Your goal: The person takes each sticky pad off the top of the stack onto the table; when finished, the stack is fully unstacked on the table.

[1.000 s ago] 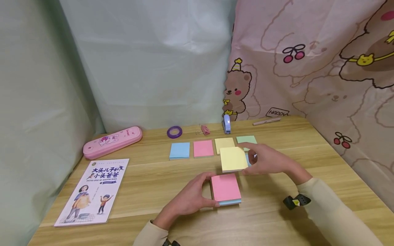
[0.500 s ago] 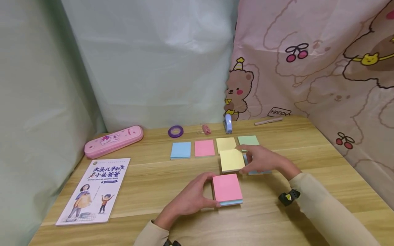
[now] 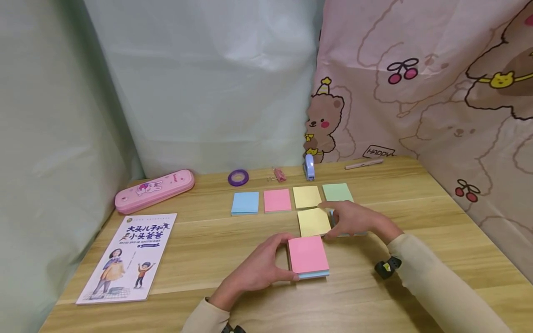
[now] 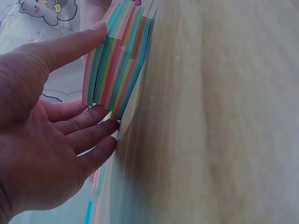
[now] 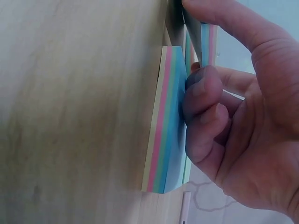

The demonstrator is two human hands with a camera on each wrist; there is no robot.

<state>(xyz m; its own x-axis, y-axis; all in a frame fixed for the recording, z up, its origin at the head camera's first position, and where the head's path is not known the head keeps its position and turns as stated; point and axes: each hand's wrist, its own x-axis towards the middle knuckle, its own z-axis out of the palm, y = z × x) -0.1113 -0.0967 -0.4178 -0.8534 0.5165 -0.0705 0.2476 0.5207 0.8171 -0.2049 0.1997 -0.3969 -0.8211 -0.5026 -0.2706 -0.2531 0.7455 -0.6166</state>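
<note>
My left hand [image 3: 260, 266] grips the left side of a stack of sticky note pads [image 3: 308, 255], thumb at its near edge and index finger at the far corner. Pink is on top; layered coloured edges of the stack [image 4: 119, 60] show in the left wrist view. Just behind the stack, my right hand [image 3: 354, 217] pinches a yellow-topped sticky note pad [image 3: 313, 223] between thumb and index finger, low over the table. Under that hand lies a blue-topped pad [image 5: 163, 126], mostly hidden in the head view. Its other fingers curl close above this pad.
Behind the hands, blue [image 3: 245, 203], pink [image 3: 277, 200], yellow [image 3: 306, 197] and green [image 3: 338, 192] pads form a row. Farther back are purple tape [image 3: 238, 177], a pink clip [image 3: 279, 174], a stapler [image 3: 309, 167] and a pen [image 3: 364, 164]. A pencil case [image 3: 155, 190] and booklet [image 3: 127, 259] lie left.
My right hand has lowered the yellow-topped pad towards the table, behind the pink-topped stack. More of the yellow pad in the row shows now. The left hand stays on the stack.
</note>
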